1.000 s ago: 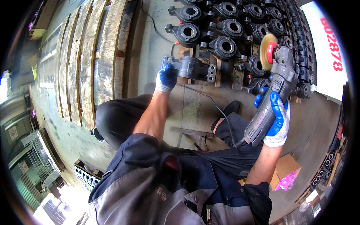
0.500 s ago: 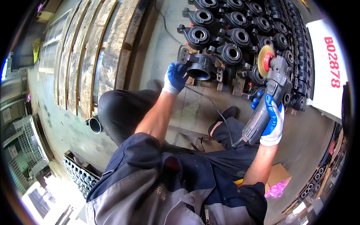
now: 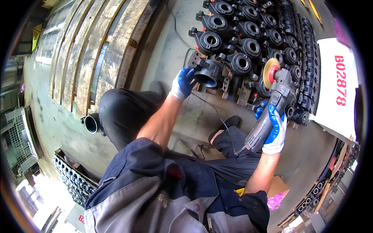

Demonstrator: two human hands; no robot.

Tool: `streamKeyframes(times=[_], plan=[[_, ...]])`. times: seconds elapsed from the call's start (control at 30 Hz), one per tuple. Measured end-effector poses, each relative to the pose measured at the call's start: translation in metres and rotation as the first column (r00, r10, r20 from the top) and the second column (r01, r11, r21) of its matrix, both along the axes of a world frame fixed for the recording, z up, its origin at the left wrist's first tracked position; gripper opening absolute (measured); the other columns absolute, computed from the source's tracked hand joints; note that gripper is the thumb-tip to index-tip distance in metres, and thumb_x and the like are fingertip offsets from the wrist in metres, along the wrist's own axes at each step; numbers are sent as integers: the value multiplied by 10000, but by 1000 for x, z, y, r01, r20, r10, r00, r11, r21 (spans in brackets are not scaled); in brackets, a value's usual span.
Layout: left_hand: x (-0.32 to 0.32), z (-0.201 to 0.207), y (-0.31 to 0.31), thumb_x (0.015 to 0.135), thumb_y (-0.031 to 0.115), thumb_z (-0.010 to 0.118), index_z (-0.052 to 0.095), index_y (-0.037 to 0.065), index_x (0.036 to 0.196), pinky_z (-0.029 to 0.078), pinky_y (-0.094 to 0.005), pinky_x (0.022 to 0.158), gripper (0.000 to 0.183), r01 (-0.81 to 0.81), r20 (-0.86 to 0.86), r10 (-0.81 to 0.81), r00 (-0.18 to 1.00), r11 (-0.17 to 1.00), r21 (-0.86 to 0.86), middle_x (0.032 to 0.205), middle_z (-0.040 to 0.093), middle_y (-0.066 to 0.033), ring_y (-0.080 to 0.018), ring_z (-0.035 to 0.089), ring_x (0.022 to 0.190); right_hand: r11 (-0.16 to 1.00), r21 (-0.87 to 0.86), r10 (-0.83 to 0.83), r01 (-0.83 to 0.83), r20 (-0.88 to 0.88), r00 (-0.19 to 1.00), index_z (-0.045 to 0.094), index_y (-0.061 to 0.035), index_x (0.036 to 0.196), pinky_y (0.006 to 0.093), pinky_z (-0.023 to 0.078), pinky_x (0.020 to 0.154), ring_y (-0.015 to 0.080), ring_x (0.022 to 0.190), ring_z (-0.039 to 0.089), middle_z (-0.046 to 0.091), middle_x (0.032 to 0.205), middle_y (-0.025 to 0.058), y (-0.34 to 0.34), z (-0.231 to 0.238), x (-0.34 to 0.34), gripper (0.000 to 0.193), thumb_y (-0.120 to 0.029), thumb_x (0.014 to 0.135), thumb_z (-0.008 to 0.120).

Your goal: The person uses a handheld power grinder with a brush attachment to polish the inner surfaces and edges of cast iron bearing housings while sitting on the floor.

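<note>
My right hand (image 3: pixel 275 130), in a white glove with blue-coated palm and fingers, is wrapped round the grey body of an angle grinder (image 3: pixel 268 114). A tan disc (image 3: pixel 271 73) with a red hub sits at the grinder's far end, above the rows of parts and apart from the housing by my left hand. That black cast housing (image 3: pixel 211 70) has a wide round opening and flat drilled lugs at its sides. At its left side is my gloved left hand (image 3: pixel 184 83), fingers stretched and apart; whether the fingertips touch the metal cannot be made out.
Rows of black castings with round bores (image 3: pixel 241 63) stand on a wooden pallet. A slatted pallet (image 3: pixel 112 50) lies left. A cable (image 3: pixel 217 110) crosses the floor by my foot. Another round-mouthed casting (image 3: pixel 91 123) sits by my knee; a white box (image 3: pixel 336 85) stands right.
The whole view has shifted slightly. The grinder has moved a little left relative to the castings, still in my right hand. My left hand stays beside the housing.
</note>
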State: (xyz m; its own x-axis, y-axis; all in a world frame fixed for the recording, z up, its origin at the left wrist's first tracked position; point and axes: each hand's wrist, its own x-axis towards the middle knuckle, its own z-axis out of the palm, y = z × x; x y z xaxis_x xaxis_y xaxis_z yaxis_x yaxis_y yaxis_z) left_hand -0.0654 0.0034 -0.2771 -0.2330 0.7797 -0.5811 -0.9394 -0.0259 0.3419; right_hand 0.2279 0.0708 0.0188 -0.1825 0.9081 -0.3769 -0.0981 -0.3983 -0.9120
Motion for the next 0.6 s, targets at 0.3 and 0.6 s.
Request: streamKeyframes(times=[0.3,0.6], plan=[[-12,20,22,977,401,597,612,123,1252,451,-390,848,391,-432,-327,313,892,803,-410,1303,655,-57,-263,652,1066,978,-117,188,-173,140,972,610,26,1192,346,601,720,194,778,701,711,966,113,4,-23,-12,353,-169,925,732],[-94,336,37,1009,228,631,524,-47,1411,576,-382,877,499,-124,-722,425,546,894,431,1301,635,-198,-272,672,1088,901,-259,411,-348,252,876,611,-7,1166,311,578,653,168,724,689,696,922,76,-6,-45,-32,339,-84,880,775]])
